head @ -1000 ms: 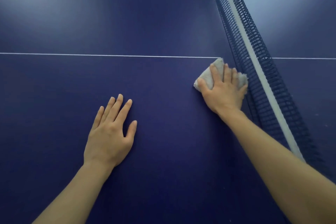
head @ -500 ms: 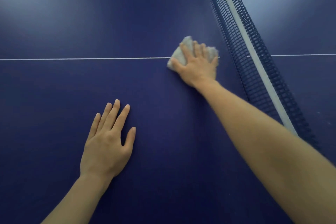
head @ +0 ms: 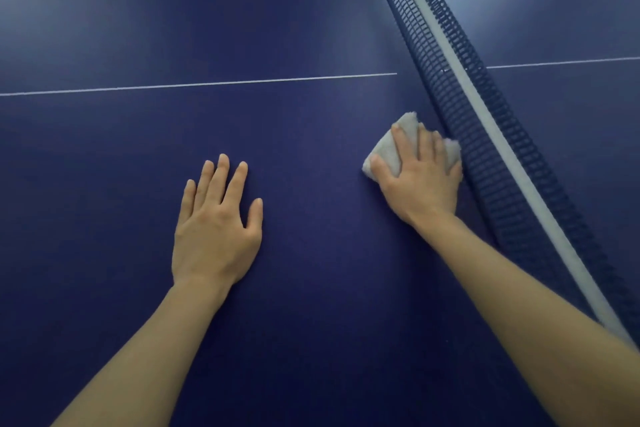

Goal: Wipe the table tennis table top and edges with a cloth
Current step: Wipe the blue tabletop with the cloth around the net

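The dark blue table tennis table top fills the view. A folded white cloth lies on it just left of the net, below the white centre line. My right hand presses flat on the cloth with straight fingers spread over it. My left hand rests flat on the bare table top, fingers straight, holding nothing, about a hand's width left of the cloth.
The blue net with its white top band runs diagonally from top centre to the lower right edge, right beside the cloth. A thin white centre line crosses the table above both hands.
My right hand slid the cloth from near the net up and left onto the white line, then back down and right beside the net. My left hand stayed planted on the table.
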